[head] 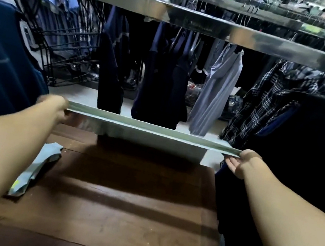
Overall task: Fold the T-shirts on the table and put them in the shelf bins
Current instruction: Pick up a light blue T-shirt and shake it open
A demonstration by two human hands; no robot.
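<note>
You are holding a pale green T-shirt (pixel 151 134) stretched flat between both hands, above the far edge of the wooden table (pixel 123 201). Your left hand (pixel 54 107) is gripping the left end of the shirt, with the fingers curled round the cloth. Your right hand (pixel 241 163) is pinching the right end, thumb on top and fingers underneath. The top edge of the shirt is running taut from hand to hand, sloping slightly down towards your right, and a doubled layer of it is hanging below that edge, clear of the tabletop. The shirt's shadow is falling on the wood beneath it.

A second pale garment (pixel 33 168) is lying crumpled on the left part of the table, partly under your left forearm. Beyond the table, a metal rail (pixel 195 19) is carrying dark hanging clothes, a light blue shirt (pixel 216 88) and, further right, a plaid shirt (pixel 267 101). A black wire basket (pixel 66 52) is standing on the floor at the back left, and a dark blue garment (pixel 1 59) is hanging close by your left arm.
</note>
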